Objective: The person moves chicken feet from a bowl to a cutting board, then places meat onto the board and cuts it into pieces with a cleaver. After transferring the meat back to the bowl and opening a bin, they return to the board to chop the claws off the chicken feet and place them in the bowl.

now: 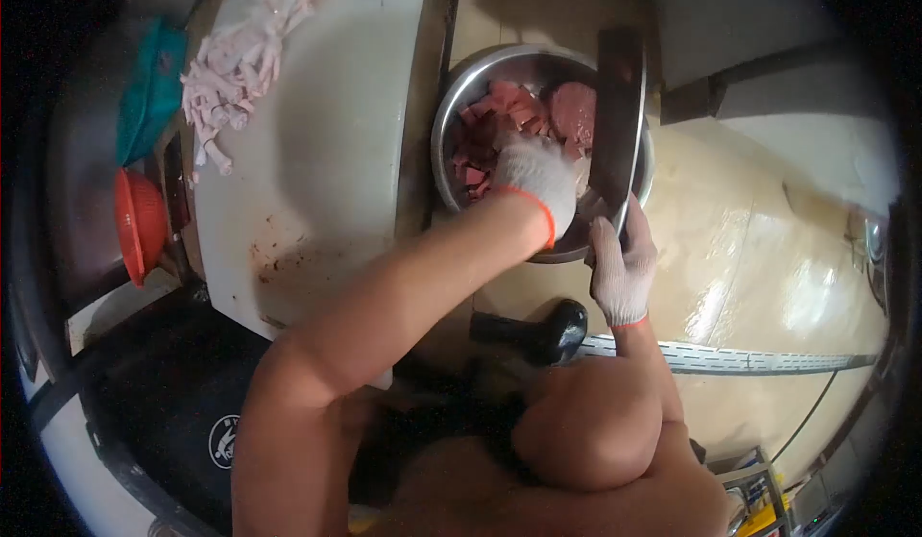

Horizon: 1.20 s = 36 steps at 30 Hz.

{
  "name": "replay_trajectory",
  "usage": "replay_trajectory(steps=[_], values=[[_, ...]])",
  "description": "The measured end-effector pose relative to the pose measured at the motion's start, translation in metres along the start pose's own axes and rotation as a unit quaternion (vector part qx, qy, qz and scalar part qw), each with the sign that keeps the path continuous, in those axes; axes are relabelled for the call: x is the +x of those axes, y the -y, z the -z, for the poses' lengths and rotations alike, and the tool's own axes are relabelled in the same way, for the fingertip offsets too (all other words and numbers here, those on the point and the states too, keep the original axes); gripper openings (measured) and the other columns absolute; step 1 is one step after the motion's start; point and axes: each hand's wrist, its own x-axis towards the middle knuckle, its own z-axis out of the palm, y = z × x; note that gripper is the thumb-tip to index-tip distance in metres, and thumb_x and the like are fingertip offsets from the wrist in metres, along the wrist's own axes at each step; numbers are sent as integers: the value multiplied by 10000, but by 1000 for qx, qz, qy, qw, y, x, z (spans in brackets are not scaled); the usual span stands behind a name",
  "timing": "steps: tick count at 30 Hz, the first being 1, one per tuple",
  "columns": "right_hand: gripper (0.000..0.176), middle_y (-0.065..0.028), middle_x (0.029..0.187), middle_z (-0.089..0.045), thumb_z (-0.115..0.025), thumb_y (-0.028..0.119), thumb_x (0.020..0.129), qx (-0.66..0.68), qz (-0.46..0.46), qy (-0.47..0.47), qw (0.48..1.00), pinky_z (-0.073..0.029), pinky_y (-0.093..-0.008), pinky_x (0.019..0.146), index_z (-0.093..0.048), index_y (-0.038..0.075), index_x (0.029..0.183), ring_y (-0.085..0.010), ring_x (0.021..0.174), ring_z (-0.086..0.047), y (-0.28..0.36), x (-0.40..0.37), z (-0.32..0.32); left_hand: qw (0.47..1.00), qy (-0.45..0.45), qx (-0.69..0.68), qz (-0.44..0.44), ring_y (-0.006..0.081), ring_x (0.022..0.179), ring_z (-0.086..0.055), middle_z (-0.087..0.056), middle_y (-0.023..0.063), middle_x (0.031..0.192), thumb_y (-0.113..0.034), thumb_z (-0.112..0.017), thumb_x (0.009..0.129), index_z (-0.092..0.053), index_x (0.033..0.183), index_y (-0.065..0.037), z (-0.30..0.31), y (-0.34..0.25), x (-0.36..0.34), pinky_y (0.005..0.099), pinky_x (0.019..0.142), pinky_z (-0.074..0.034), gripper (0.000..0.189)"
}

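Left-hand glove (535, 174): white, an orange-red band at the cuff
Right-hand glove (624, 266): white too, with a thinner orange-red edging
Blade (615, 114): dark brownish grey, a pale streak down one edge
Cut meat (514, 109): red and pink, mixed
Large lump (572, 114): rosy pink
Bowl (448, 119): silver, glinting from here
Board (336, 134): white, with reddish-brown specks (283, 258)
Heaped pieces (235, 71): pale pinkish white
Upper container (149, 90): teal green
Lower container (141, 225): bright orange-red
Boot (569, 330): glossy black
Floor (720, 249): yellowish beige, shining white in patches
Drain strip (711, 357): pale grey, patterned with dark dashes
Emblem (223, 441): white, round, on black
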Motion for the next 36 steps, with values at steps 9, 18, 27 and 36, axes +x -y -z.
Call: replay_trajectory(steps=[9,18,27,36], values=[[459,-25,899,-727,-635,73,1114,-19,-30,-61,998,-562,-285,710,-657,-52,1555,-111,767,-683,-55,-38,54,962,-153,-181,138,544,1669,-410,-395,281,1819,-607,-895,892,-285,1858,-40,-81,2,163,684,1353,-384,1276],[357,-39,886,-712,-652,97,1150,-61,-17,-56,996,-515,-269,671,-647,-65,1468,-101,714,-639,-61,-36,58,992,-45,-77,87,562,1676,-396,-454,293,1792,-689,-881,852,-321,1866,-73,-94,-14,162,792,1368,-244,1312],[328,-57,898,-765,-637,71,1124,-49,-1,-45,998,-580,-291,719,-672,-82,1412,-129,766,-718,-58,-43,47,918,76,-361,148,499,1646,-526,-564,319,1770,-744,-714,883,-609,1691,25,-71,-22,155,590,1394,-340,1121],[293,-76,878,-743,-661,81,1110,-28,28,-77,996,-501,-274,660,-668,-67,1363,-111,707,-645,-47,-50,47,838,230,-493,-53,325,1190,-817,-869,238,1270,-631,-751,930,-881,1299,-9,-86,-21,141,436,1069,-581,735]])
